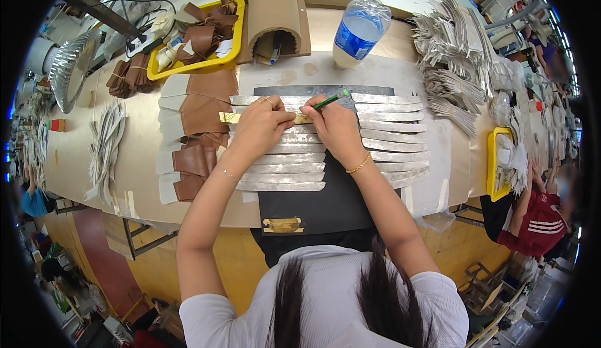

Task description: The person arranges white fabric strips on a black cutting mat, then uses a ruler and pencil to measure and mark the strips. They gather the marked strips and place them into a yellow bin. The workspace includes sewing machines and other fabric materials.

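A dark board (313,207) lies in front of me, with two columns of curved silvery-grey strips (393,136) laid across it. Near the top of the left column, my left hand (258,126) has its fingers closed on a narrow yellow ruler-like strip (230,117). That strip's right part runs under my fingers and reappears between the hands. My right hand (335,129) grips a green pen (326,102) and is bent in close to the strip's right end. The pen's upper end points up and right; its tip is hidden behind the fingers.
Left of the board lie brown and off-white leather-like pieces (210,94). Beyond stand a yellow tray (236,35) of brown pieces, a brown half-tube (274,10) and a bottle (358,35). Bundled grey strips (447,41) are piled right. A person in red (544,223) sits far right.
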Action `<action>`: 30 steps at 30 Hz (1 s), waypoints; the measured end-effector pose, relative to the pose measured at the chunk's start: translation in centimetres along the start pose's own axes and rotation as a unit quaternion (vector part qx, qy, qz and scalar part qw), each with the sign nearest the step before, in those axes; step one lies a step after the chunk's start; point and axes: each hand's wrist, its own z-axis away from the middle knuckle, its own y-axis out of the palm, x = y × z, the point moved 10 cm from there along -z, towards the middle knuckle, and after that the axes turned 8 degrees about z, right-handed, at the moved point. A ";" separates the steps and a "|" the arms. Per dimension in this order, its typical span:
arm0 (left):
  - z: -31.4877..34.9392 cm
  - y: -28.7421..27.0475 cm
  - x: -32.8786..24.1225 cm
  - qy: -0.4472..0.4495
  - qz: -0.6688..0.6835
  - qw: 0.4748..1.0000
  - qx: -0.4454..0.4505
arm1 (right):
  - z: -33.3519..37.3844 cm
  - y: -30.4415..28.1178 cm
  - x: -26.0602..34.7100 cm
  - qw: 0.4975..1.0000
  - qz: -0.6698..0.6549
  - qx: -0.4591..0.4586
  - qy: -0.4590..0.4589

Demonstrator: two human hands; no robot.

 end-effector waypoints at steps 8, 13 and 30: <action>-0.1 -0.1 -0.2 0.004 -0.002 1.000 -0.004 | 0.3 0.1 1.2 0.996 0.071 -0.022 -0.053; -0.1 -0.1 -0.2 0.000 0.005 1.000 -0.005 | 0.4 0.2 1.0 0.997 0.065 -0.025 -0.042; 2.0 -0.3 -0.8 -0.035 0.047 0.998 -0.016 | 2.9 -3.6 -3.5 0.980 -0.163 -0.014 0.117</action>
